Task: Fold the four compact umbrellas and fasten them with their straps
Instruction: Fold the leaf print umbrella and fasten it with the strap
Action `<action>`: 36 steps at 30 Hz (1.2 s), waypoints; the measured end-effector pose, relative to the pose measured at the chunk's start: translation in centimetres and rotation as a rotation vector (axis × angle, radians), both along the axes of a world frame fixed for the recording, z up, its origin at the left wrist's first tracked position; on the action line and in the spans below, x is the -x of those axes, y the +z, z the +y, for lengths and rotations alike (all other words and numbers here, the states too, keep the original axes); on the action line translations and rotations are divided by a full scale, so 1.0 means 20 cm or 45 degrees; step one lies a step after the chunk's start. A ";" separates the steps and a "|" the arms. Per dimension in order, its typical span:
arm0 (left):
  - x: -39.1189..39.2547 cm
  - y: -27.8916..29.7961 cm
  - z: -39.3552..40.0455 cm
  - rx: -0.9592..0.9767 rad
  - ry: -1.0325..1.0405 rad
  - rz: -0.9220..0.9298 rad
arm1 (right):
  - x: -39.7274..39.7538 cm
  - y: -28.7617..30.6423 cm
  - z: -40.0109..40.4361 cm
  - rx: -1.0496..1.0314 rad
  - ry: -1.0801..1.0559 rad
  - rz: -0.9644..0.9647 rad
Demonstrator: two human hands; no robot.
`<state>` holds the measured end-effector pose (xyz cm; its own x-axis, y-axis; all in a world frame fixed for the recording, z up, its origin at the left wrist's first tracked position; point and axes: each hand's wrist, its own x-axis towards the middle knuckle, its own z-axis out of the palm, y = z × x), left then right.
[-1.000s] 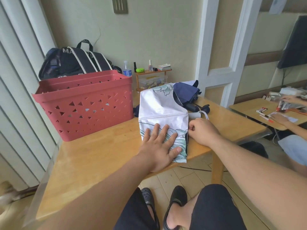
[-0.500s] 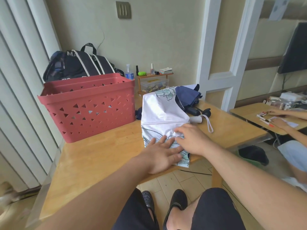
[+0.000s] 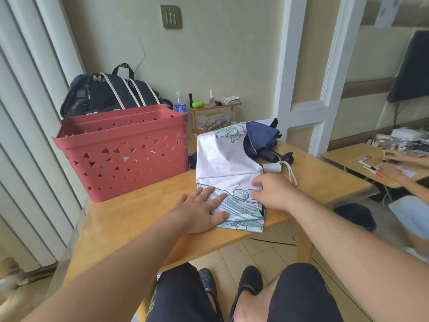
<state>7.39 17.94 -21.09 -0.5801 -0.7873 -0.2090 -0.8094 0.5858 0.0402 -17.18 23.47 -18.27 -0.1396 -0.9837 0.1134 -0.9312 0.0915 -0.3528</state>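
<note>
A white compact umbrella (image 3: 222, 159) with teal flower prints lies collapsed on the wooden table (image 3: 130, 219), its canopy spread loose. Its pale handle (image 3: 272, 168) with a white wrist cord points right. My left hand (image 3: 199, 212) lies flat with straight fingers on the canopy's near left corner. My right hand (image 3: 271, 191) rests on the canopy near the handle, fingers bent and pinching a fold of the fabric. Behind it lies a navy umbrella (image 3: 260, 135), unfastened, with a black handle (image 3: 270, 156).
A red perforated basket (image 3: 123, 149) stands on the table's left. A dark bag (image 3: 109, 91) sits behind it. A small shelf (image 3: 214, 105) with bottles stands by the wall. Another person's hands (image 3: 392, 163) work at a second table on the right.
My right hand moved left from the canopy's right edge onto the fabric and gathered a fold. My left hand slid a little toward the near left corner.
</note>
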 end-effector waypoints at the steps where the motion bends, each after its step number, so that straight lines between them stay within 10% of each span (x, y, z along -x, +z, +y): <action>1: 0.00 0.01 0.01 -0.003 0.007 -0.021 | -0.05 0.01 -0.02 0.129 -0.035 0.002; 4: 0.02 0.03 0.02 0.004 0.031 -0.061 | -0.22 0.01 -0.09 0.273 0.090 -0.038; 12: -0.03 0.14 0.06 -0.144 0.069 -0.056 | -0.17 -0.16 0.01 -0.434 0.088 0.240; 16: 0.10 0.20 0.01 0.515 0.142 0.187 | -0.19 -0.13 0.01 -0.443 0.093 0.253; 24: 0.10 -0.02 -0.07 -0.012 -0.060 0.127 | -0.09 -0.13 0.05 -0.483 0.103 0.293; 30: 0.07 0.18 -0.20 0.347 0.347 1.036 | -0.09 -0.15 0.06 -0.447 0.120 0.274; 36: 0.20 0.41 -0.33 -0.388 0.445 1.695 | -0.08 -0.15 0.06 -0.440 0.122 0.276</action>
